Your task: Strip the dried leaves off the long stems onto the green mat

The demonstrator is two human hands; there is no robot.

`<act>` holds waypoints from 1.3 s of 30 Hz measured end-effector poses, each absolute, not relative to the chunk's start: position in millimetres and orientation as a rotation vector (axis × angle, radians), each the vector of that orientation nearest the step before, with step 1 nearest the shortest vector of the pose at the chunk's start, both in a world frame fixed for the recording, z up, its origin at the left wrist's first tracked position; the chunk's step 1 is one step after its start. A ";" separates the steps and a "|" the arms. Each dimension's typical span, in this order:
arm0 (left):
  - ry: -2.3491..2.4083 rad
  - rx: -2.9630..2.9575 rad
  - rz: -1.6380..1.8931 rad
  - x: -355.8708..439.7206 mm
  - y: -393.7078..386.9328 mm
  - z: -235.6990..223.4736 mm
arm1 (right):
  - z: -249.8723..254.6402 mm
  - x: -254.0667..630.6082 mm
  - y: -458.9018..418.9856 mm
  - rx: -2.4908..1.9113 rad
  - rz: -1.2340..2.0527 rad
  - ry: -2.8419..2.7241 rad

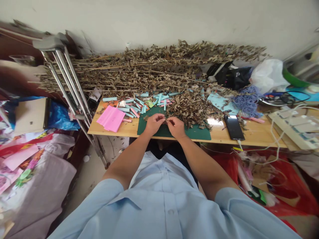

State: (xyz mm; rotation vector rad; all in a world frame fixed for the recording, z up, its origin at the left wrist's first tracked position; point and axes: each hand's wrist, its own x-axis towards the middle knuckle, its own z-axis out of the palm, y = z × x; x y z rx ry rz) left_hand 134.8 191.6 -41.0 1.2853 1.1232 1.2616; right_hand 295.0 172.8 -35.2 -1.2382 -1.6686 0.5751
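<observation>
My left hand [155,124] and my right hand [175,126] meet over the green cutting mat [196,133], thumbs and fingers pinched together. Between the fingertips is a small brownish bit that looks like dried leaf; much of it is hidden by the fingers. Just beyond and to the right of my hands, a heap of dried leaves [190,108] covers part of the mat. To the left lie several blue and pink paper rolls [136,108] and a stack of pink paper sheets [111,118].
Long dried leafy stalks [139,74] fill the back of the table along the wall. Metal crutches [71,86] lean at the left edge. On the right are a phone [234,127] with its cable, purple string [246,101], light-blue paper [221,103] and a power strip [296,127].
</observation>
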 end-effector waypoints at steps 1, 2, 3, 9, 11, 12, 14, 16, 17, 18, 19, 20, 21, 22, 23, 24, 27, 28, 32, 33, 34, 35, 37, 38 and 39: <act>1.120 1.293 1.251 134.8 191.1 -40.4 | -35.4 294.9 172.8 -1.254 0.577 -1.652; 1.116 1.295 1.243 134.9 190.7 -39.7 | -35.5 294.7 172.8 -1.266 0.577 -1.636; 1.112 1.294 1.235 135.2 190.4 -39.0 | -35.7 294.5 172.8 -1.269 0.578 -1.624; 1.153 1.286 1.213 138.0 189.6 -34.2 | -37.2 293.9 172.6 -1.191 0.604 -1.620; 1.171 1.290 1.213 138.7 189.1 -32.6 | -37.4 294.0 172.6 -1.162 0.627 -1.623; 1.178 1.294 1.215 139.1 188.8 -32.0 | -37.4 294.1 172.6 -1.157 0.636 -1.624; 1.182 1.302 1.214 140.1 188.2 -31.7 | -37.5 294.0 172.5 -1.171 0.640 -1.626; 1.187 1.324 1.205 141.1 187.7 -32.5 | -37.7 293.6 172.5 -1.198 0.627 -1.632; 1.193 1.343 1.200 141.6 187.4 -33.1 | -37.8 293.4 172.5 -1.205 0.615 -1.635; 1.200 1.362 1.195 142.0 187.1 -33.8 | -38.0 293.3 172.6 -1.208 0.600 -1.637; 1.207 1.380 1.192 142.2 186.8 -34.3 | -38.1 293.1 172.8 -1.206 0.585 -1.637; 1.211 1.393 1.191 142.4 186.6 -34.7 | -38.2 293.1 173.0 -1.206 0.574 -1.636; 1.215 1.396 1.191 142.4 186.4 -34.8 | -38.2 293.2 173.2 -1.211 0.565 -1.628; 1.217 1.385 1.193 142.2 186.4 -34.7 | -38.2 293.5 173.5 -1.224 0.558 -1.606; 1.218 1.362 1.199 141.9 186.6 -34.5 | -38.1 293.8 173.9 -1.244 0.555 -1.574; 1.217 1.331 1.207 141.5 187.0 -34.3 | -37.9 294.2 174.2 -1.263 0.558 -1.539; 1.197 1.245 1.223 140.0 188.9 -34.4 | -37.4 295.3 174.6 -1.233 0.602 -1.503; 1.188 1.229 1.228 139.5 189.7 -34.9 | -37.1 295.5 174.5 -1.199 0.622 -1.518; 1.186 1.226 1.280 137.7 192.5 -39.3 | -35.0 295.5 173.1 -1.153 0.632 -1.536; 1.184 1.238 1.295 137.4 192.7 -40.3 | -34.8 295.5 172.8 -1.158 0.627 -1.540; 1.182 1.254 1.304 137.1 192.8 -41.0 | -35.0 295.4 172.7 -1.161 0.624 -1.545; 1.181 1.270 1.309 137.0 192.7 -41.2 | -35.6 295.4 172.7 -1.159 0.625 -1.551; 1.189 1.292 1.310 137.1 192.0 -40.4 | -37.8 295.2 173.1 -1.151 0.636 -1.556; 1.195 1.291 1.309 137.3 191.7 -39.6 | -39.0 295.1 173.4 -1.147 0.641 -1.554; 1.197 1.280 1.308 137.7 191.4 -38.7 | -40.0 295.0 173.8 -1.144 0.643 -1.553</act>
